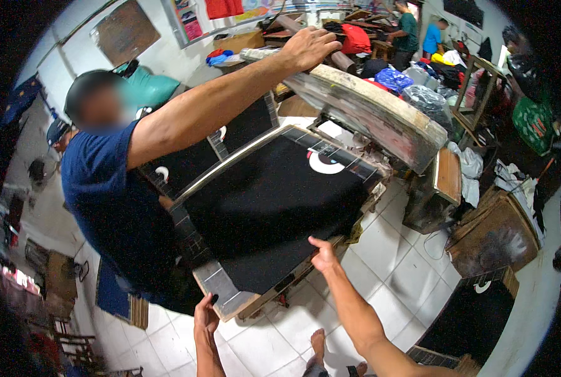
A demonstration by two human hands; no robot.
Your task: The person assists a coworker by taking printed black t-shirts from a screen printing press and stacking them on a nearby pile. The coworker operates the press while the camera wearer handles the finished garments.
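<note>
In front of me is a wide board (274, 207) covered with black cloth, its borders dark and taped, with a white round print near the far right corner. My left hand (206, 314) grips its near left corner, thumb on top. Along the near right edge, my right hand (322, 254) holds the same board, thumb over the cloth and the other fingers underneath, mostly hidden. A co-worker in a dark blue shirt (114, 207) stands at the left. That person's outstretched hand (312, 47) reaches across to a long, worn, tilted frame (375, 113) beyond the board.
More black-covered boards (249, 125) lie behind mine, and another (469, 314) leans at lower right. A wooden box (447, 179) and an upright worn panel (497, 229) stand on the right. White floor tiles (280, 342) surround my feet. Bags and cloth pile up behind; two people are farther back.
</note>
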